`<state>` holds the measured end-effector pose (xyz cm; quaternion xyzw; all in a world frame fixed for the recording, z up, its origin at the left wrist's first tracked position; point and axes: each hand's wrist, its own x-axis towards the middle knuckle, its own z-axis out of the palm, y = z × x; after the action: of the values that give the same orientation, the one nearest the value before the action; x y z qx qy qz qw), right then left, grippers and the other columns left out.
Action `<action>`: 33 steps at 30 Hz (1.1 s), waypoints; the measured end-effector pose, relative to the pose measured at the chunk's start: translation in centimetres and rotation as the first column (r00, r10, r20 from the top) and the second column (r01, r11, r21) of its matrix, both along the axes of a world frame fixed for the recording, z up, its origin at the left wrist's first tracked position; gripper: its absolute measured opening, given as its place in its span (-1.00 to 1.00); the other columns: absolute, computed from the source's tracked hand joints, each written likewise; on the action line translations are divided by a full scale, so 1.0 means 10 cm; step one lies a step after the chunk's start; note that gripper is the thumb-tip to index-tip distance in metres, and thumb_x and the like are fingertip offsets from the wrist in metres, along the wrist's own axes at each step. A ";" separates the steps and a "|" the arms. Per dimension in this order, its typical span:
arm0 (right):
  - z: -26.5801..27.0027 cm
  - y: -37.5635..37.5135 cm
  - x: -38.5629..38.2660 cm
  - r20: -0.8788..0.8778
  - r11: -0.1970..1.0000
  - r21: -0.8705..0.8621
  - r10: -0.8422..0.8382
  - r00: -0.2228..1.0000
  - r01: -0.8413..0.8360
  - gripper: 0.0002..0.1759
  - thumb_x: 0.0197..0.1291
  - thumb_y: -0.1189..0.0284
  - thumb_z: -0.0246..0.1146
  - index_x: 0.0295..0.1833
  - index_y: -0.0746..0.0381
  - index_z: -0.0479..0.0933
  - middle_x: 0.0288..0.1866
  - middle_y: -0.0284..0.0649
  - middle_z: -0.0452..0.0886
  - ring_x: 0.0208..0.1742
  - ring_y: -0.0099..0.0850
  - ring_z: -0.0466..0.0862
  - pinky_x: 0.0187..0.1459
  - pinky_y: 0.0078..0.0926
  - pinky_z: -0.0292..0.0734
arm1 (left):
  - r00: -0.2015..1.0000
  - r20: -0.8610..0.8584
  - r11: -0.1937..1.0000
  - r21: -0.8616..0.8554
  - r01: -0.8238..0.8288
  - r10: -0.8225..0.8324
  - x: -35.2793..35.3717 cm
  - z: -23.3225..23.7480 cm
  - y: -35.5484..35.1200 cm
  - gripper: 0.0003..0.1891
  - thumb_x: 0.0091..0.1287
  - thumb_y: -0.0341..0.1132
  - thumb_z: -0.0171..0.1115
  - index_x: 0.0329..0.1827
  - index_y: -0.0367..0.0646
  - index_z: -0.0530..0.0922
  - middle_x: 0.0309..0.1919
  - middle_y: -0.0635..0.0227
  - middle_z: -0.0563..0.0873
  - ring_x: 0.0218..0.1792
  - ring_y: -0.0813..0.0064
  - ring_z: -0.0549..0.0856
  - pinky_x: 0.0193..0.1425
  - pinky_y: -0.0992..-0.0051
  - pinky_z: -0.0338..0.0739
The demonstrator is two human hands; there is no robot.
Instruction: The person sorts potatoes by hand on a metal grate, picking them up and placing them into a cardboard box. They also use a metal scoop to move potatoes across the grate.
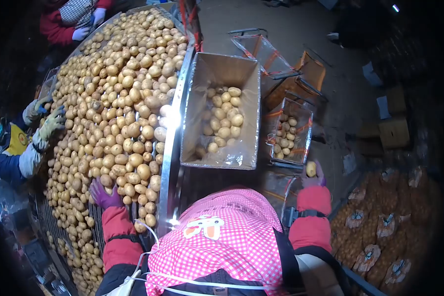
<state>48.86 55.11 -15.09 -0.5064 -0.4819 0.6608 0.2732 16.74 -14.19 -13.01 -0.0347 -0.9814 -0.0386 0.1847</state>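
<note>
My left hand (106, 195), in a purple glove, rests at the near edge of the heap of potatoes (118, 108) on the sorting table. Its fingers curl around a potato (106, 180) among the others. Out to the right, my right hand (316, 178), gloved in the same purple, grips a single potato (311, 168) beside the near end of a smaller lined box (305, 140) with several potatoes in it. Between my arms stands a tall cardboard box (195, 108) with a plastic liner and potatoes at its bottom.
A metal rail (175, 133) edges the table. Across the heap, a co-worker's gloved hands (52, 121) touch potatoes; another person (76, 22) stands at the far end. Metal frames (261, 49) stand beyond the boxes. Filled mesh sacks (380, 232) lie right, near cartons (393, 133).
</note>
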 end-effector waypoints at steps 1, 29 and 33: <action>-0.19 0.02 0.24 0.407 0.838 0.454 0.107 0.907 -0.302 -0.40 0.18 0.32 0.35 0.29 0.34 0.41 0.07 -0.07 0.59 0.04 -0.27 0.62 0.10 -0.36 0.59 | 1.000 -0.013 1.000 -0.011 -0.007 0.007 0.00 0.05 0.02 -0.04 -0.05 0.00 0.49 0.50 0.03 0.29 0.42 0.09 0.38 0.46 -0.02 0.27 0.53 -0.02 0.09; 1.22 -3.09 -4.95 0.971 -0.543 0.120 0.237 -0.015 -0.831 0.05 -0.02 -0.19 0.36 0.58 -0.32 0.03 0.64 0.06 -0.10 0.46 0.22 0.28 0.36 0.06 0.34 | 0.841 0.263 0.880 0.185 0.437 -0.473 0.88 0.91 0.65 -0.40 -0.09 0.27 0.43 0.10 0.48 0.64 0.33 0.39 0.45 0.33 -0.15 0.30 0.28 -0.28 0.23; 1.24 -3.02 -5.26 0.943 -0.543 0.093 0.317 -0.101 -0.835 -0.01 0.05 -0.10 0.34 0.57 -0.35 0.03 0.62 0.18 -0.12 0.32 0.20 0.47 0.26 -0.01 0.47 | 0.802 0.231 0.834 0.102 0.543 -0.551 0.36 0.90 0.70 -0.52 -0.06 0.25 0.42 0.02 0.72 0.63 0.39 0.56 0.45 0.45 -0.16 0.17 0.24 -0.40 0.18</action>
<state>-3.73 24.91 -2.67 0.1125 -0.9696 0.0840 -0.2002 20.30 -7.20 -4.03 -0.3079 -0.9442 -0.1093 0.0409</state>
